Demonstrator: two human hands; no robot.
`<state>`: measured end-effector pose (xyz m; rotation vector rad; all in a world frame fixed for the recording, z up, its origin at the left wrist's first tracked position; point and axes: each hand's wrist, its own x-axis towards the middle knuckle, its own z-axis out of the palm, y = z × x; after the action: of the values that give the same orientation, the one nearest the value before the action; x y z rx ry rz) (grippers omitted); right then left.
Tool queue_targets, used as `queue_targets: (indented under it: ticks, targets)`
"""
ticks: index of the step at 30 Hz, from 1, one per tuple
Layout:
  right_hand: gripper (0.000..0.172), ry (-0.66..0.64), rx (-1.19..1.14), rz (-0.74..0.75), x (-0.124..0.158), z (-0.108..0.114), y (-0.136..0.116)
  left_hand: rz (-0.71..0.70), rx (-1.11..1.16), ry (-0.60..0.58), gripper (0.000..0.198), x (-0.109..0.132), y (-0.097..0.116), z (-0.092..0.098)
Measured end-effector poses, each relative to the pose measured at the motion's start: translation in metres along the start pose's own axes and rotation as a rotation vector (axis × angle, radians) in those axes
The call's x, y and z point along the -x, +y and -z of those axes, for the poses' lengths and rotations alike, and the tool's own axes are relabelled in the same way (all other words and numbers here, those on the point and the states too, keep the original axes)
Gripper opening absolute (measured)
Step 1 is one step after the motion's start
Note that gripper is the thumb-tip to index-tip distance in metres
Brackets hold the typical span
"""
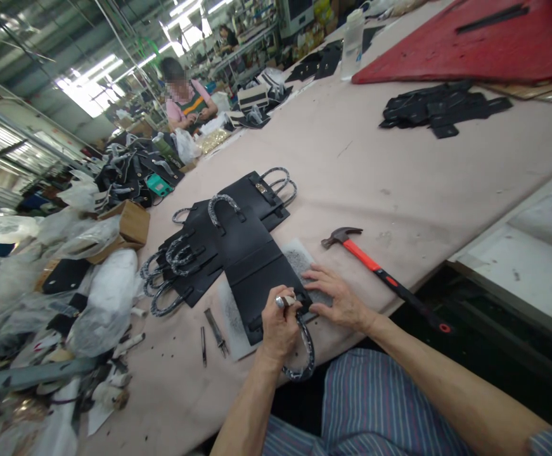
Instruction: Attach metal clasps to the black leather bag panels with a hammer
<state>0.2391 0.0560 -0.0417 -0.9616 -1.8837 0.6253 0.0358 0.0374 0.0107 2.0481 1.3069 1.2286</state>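
Observation:
A flat black bag panel [251, 266] lies on a grey pad [299, 259] at the near table edge, one wrapped handle [223, 202] at its far end. My left hand [279, 329] is closed in a pinch on a small pale metal piece [285, 300] at the panel's near edge, where another wrapped handle [307, 354] loops off the table. My right hand [337, 296] lies flat, fingers spread, pressing the panel and pad beside it.
A red-handled hammer [375, 266] lies right of my hands. Small metal tools [213, 332] lie to the left. More black bag panels [194, 253] are stacked behind. Plastic bags and a cardboard box [130, 225] crowd the left. A person [187, 101] sits at the far end.

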Motion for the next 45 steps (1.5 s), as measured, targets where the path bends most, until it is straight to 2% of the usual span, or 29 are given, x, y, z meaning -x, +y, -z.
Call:
queue_targets:
  ticks: [4, 10, 12, 15, 17, 19, 21, 23, 25, 29, 33, 36, 38, 40, 43, 45]
  targets:
    - [0.037, -0.003, -0.006, -0.005, 0.001, -0.001, 0.003, 0.021, -0.015, 0.007, 0.017, -0.001, 0.0, -0.001]
    - [0.036, -0.032, 0.016, -0.006, -0.005, 0.006, -0.006, 0.064, 0.027, -0.054, 0.017, -0.007, 0.003, 0.001]
    - [0.032, 0.025, 0.111, -0.046, -0.004, 0.019, -0.009, 0.071, 0.053, -0.053, 0.018, -0.007, 0.003, 0.001]
    - [0.03, 0.165, 0.417, -0.211, 0.006, 0.052, -0.006, 0.085, 0.086, -0.059, 0.018, -0.006, 0.004, 0.001]
    - [0.033, 0.136, 0.648, -0.359, 0.016, 0.077, -0.002, 0.087, 0.106, -0.08, 0.019, -0.006, 0.004, 0.001]
    - [0.03, 0.017, 0.765, -0.519, 0.024, 0.098, 0.002, 0.083, 0.122, -0.108, 0.018, -0.006, 0.004, 0.002]
    - [0.02, -0.037, 0.638, -0.738, 0.028, 0.11, 0.001, 0.073, 0.137, -0.122, 0.017, -0.006, 0.004, 0.002]
    - [0.011, -0.024, 0.38, -0.956, 0.026, 0.114, -0.003, 0.062, 0.152, -0.115, 0.017, -0.006, 0.003, 0.003]
    - [0.012, -0.031, 0.152, -1.097, 0.019, 0.112, -0.011, 0.046, 0.161, -0.109, 0.018, -0.005, 0.002, 0.003]
    - [0.011, -0.125, -0.18, -1.211, 0.003, 0.103, -0.029, 0.024, 0.165, -0.101, 0.019, -0.002, -0.001, 0.003]
    - [0.008, -0.068, -0.351, -1.287, -0.007, 0.092, -0.041, 0.018, 0.174, -0.079, 0.021, -0.002, -0.002, 0.003]
    - [0.017, 0.01, -0.373, -1.297, -0.011, 0.084, -0.048, 0.012, 0.173, -0.095, 0.019, -0.003, -0.002, 0.005]
    - [0.025, 0.06, -0.346, -1.24, -0.016, 0.084, -0.059, 0.012, 0.171, -0.104, 0.018, -0.003, -0.002, 0.005]
    - [0.032, 0.084, -0.243, -1.07, -0.026, 0.093, -0.079, 0.012, 0.169, -0.119, 0.018, -0.003, -0.003, 0.005]
    - [0.043, 0.096, 0.035, -0.666, -0.044, 0.116, -0.122, 0.01, 0.171, -0.128, 0.018, -0.003, -0.004, 0.005]
    - [0.046, 0.067, 0.232, -0.462, -0.051, 0.13, -0.147, 0.011, 0.173, -0.108, 0.02, -0.003, -0.005, 0.004]
